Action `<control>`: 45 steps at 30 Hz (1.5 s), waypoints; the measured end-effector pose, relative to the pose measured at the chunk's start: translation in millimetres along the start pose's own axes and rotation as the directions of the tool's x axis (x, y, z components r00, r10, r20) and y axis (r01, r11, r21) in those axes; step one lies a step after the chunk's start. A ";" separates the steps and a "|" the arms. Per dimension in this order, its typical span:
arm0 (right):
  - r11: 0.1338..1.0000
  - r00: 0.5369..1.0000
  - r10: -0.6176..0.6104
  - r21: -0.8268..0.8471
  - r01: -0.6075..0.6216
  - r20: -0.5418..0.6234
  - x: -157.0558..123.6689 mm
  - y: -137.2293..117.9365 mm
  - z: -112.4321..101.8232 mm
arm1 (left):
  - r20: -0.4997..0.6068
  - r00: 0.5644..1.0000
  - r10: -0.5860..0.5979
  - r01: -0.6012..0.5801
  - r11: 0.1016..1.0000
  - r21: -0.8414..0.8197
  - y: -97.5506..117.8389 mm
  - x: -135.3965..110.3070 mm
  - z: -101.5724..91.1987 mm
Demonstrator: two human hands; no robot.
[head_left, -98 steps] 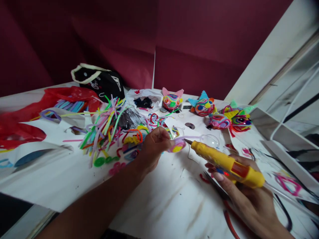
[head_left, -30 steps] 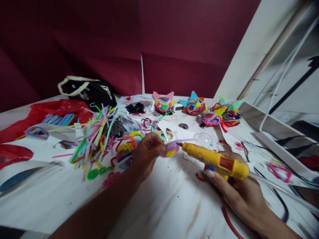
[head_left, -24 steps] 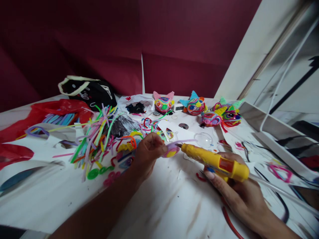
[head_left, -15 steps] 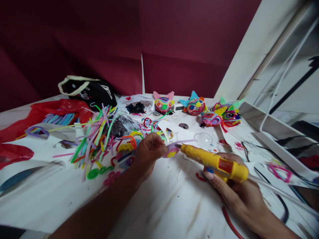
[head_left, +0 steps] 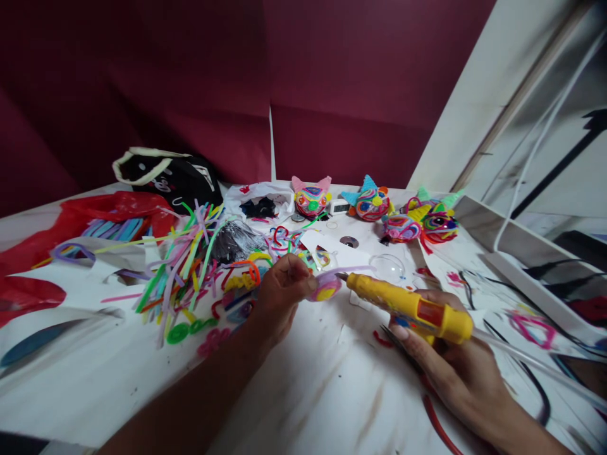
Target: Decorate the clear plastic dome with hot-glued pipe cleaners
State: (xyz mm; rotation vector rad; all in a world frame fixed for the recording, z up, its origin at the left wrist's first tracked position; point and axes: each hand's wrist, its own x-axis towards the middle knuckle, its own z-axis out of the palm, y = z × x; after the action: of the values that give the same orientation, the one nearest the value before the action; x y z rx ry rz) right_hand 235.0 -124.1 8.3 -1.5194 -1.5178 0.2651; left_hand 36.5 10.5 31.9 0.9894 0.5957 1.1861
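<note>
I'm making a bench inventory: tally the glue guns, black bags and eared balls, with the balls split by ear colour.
Glue guns: 1
Black bags: 1
Pink-eared balls: 1
Blue-eared balls: 1
Yellow-eared balls: 1
Green-eared balls: 1
Total: 6

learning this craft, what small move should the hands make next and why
Probably run a little glue along the edge of the pink and yellow piece the left hand pinches: the right hand holds the glue gun with its nozzle near that edge, and the lilac strip juts past it.

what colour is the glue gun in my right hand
The glue gun is mostly yellow, clearest in the head view.
</note>
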 end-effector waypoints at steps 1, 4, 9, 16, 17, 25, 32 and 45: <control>1.000 1.000 -0.007 -0.003 0.007 -0.005 0.2 -0.3 0.2 | 0.001 1.000 -0.004 0.004 1.000 -0.004 0.1 0.2 0.0; 1.000 1.000 -0.012 -0.008 0.011 -0.015 0.6 -0.8 0.5 | -0.001 1.000 -0.007 0.007 1.000 -0.011 0.4 1.0 -0.5; 1.000 1.000 0.012 0.002 -0.012 -0.024 1.1 -2.2 0.9 | -0.019 1.000 0.008 -0.008 1.000 -0.021 0.4 1.2 -1.5; 0.999 0.999 0.037 0.016 -0.036 -0.032 2.4 -6.1 2.1 | -0.020 1.000 -0.006 0.005 1.000 -0.022 1.3 1.2 -1.2; 0.999 0.998 0.043 0.020 -0.043 -0.034 2.9 -6.8 2.0 | -0.019 1.000 -0.010 0.009 1.000 -0.022 1.3 1.3 -1.5; 0.945 0.961 0.274 0.174 -0.277 0.046 9.8 -10.7 -4.5 | 0.024 1.000 -0.006 0.009 0.995 -0.101 -2.5 4.3 -8.0; 0.749 0.837 0.481 0.374 -0.546 0.261 22.0 -25.7 -10.4 | -0.031 1.000 0.003 -0.008 0.986 -0.166 4.2 12.7 -12.1; 0.689 0.605 0.405 0.206 -0.695 0.685 10.6 -17.2 14.5 | -0.047 0.997 0.061 -0.064 0.995 -0.072 2.4 13.6 -15.2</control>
State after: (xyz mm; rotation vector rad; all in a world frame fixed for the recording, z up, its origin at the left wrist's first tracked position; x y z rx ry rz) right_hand 215.4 -111.9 17.6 -1.5476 -1.2046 1.5207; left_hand 26.9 28.3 28.2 0.9269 0.5558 1.2796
